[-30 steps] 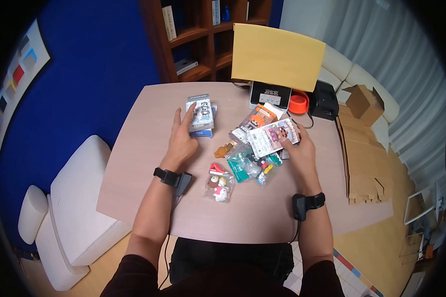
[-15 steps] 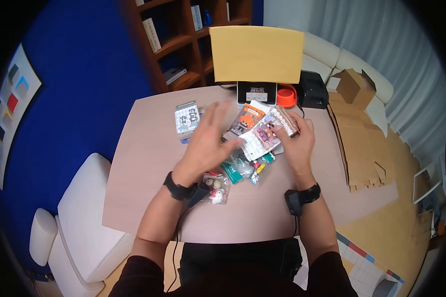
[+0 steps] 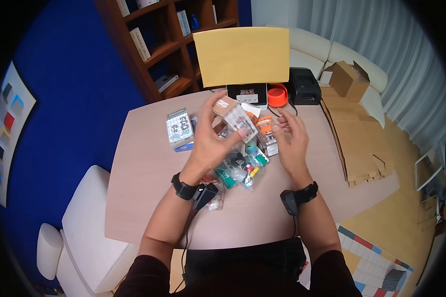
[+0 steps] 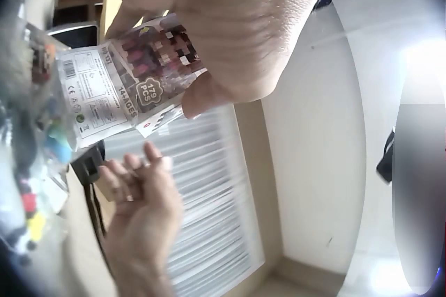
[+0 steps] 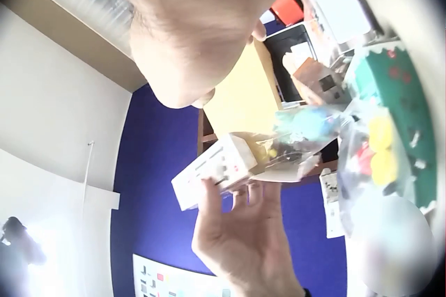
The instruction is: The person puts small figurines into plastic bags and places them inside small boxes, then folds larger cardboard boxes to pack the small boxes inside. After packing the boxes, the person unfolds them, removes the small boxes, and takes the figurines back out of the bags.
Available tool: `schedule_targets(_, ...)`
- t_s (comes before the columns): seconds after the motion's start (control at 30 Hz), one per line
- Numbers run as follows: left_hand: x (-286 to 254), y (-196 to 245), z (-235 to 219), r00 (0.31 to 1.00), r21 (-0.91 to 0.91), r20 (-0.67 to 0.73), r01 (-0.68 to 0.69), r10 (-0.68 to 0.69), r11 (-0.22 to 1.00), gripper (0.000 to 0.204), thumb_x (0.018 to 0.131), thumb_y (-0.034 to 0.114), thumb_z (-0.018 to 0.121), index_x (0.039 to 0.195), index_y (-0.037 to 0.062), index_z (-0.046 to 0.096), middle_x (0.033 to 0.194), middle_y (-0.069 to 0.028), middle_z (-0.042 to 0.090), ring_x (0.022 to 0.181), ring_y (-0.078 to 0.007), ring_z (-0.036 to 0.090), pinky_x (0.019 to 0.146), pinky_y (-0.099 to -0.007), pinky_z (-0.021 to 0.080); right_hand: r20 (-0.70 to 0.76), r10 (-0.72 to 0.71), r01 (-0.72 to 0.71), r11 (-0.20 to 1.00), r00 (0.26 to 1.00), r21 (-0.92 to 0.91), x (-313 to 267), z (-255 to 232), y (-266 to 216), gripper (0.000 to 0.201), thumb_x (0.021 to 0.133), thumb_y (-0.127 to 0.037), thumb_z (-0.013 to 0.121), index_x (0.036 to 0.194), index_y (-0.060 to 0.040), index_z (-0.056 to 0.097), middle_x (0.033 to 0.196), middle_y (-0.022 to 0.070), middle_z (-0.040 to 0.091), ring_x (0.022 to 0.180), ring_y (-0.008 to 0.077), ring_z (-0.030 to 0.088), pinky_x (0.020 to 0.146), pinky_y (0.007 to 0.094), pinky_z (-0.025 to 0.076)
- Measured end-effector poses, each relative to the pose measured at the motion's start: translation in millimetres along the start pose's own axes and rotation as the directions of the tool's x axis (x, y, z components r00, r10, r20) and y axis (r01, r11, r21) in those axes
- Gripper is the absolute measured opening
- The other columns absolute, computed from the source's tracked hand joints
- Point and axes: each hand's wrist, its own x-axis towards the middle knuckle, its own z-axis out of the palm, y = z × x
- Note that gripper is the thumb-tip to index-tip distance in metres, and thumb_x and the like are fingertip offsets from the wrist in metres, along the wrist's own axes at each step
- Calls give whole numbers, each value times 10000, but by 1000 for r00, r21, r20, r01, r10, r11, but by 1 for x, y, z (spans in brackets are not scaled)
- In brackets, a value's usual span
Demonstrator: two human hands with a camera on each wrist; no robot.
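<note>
Over the table's middle, my left hand (image 3: 207,148) grips a small printed cardboard box (image 3: 240,123), thumb on one side and fingers around the other. "179 PCS" and "14+ AGES" are printed on the box (image 4: 150,91) in the left wrist view. My right hand (image 3: 293,148) is just right of it, fingers loosely bent with nothing in them. Beneath the hands lie clear bags of small toys (image 3: 245,171) with green cards, and an orange-and-grey box (image 3: 267,133). A grey-and-white box (image 3: 179,126) rests on a blue box (image 3: 184,147) left of my left hand.
At the table's back are a yellow panel (image 3: 243,57), a black-and-white device (image 3: 248,95), a red round object (image 3: 277,95) and a black machine (image 3: 305,85). Flattened cardboard (image 3: 352,138) lies along the right side. Another toy bag (image 3: 216,200) is near my left wrist.
My left hand has moved right from the grey-and-white box and taken the printed box from my right hand. My right hand has let go. The box is now tilted and further left.
</note>
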Motion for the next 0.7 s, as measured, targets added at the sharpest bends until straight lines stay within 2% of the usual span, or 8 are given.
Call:
schedule_targets(0.13,6,15,-15,996,-220,-85,-5,-15,975,930,813,-3,865,1582,137,360,1342,-85,552,1273,-230,601,1119,-412,529,121,30,-19,996,992,-91,-9,14,25,471,936,-142,736,1387,-27,667,1206,168,664,1083,324,664,950,406,552)
schedule_targets(0.2,10,15,-32,994,-257,-111,-39,11,966,920,798,-4,882,1560,126,382,1334,-75,553,1258,-212,601,1102,-383,534,172,-99,135,968,980,-214,-15,21,35,488,922,-175,742,1386,-45,668,1253,185,666,1181,381,612,1059,462,489)
schedule_targets(0.3,8,12,-60,955,-28,-274,-124,112,992,835,815,6,884,1506,92,421,1334,-113,547,1223,-222,612,1066,-381,546,218,-53,92,981,975,-170,-18,26,19,507,897,-181,749,1383,-59,673,1267,188,672,1240,377,576,1105,474,448)
schedule_targets(0.33,6,3,-70,905,246,-368,-128,215,961,792,816,59,907,1458,62,442,1336,-133,531,1227,-241,590,1070,-393,526,224,-56,94,983,973,-160,-17,27,15,507,897,-181,749,1383,-59,673,1267,188,672,1240,377,576,1105,474,448)
schedule_targets(0.37,4,-7,-79,840,501,-425,-93,338,861,759,816,112,929,1410,33,463,1339,-154,516,1231,-260,567,1074,-405,506,269,-126,165,978,955,-127,-15,27,13,511,883,-171,754,1376,-62,680,1277,178,675,1247,373,574,1105,474,448)
schedule_targets(0.4,0,-16,-88,835,509,-431,-88,342,856,759,816,112,929,1410,33,463,1339,-154,516,1231,-260,567,1074,-405,506,312,-196,234,968,930,-90,-13,27,11,515,868,-160,760,1369,-65,687,1286,168,678,1254,368,573,1106,474,449)
schedule_targets(0.47,-11,-38,-102,799,789,-430,106,421,605,761,804,224,960,1338,-17,475,1318,-187,495,1235,-311,505,1080,-442,451,404,-200,253,964,893,-80,-16,27,7,502,861,-156,768,1353,-74,703,1279,156,688,1259,368,573,1111,475,448)
schedule_targets(0.7,-47,-67,-98,894,794,-410,255,178,552,840,785,336,940,1354,-21,434,1349,-228,488,1256,-450,504,983,-518,519,475,-143,222,968,868,-114,-33,36,17,440,835,-126,800,1273,-114,761,1203,133,739,1261,375,589,1115,474,463)
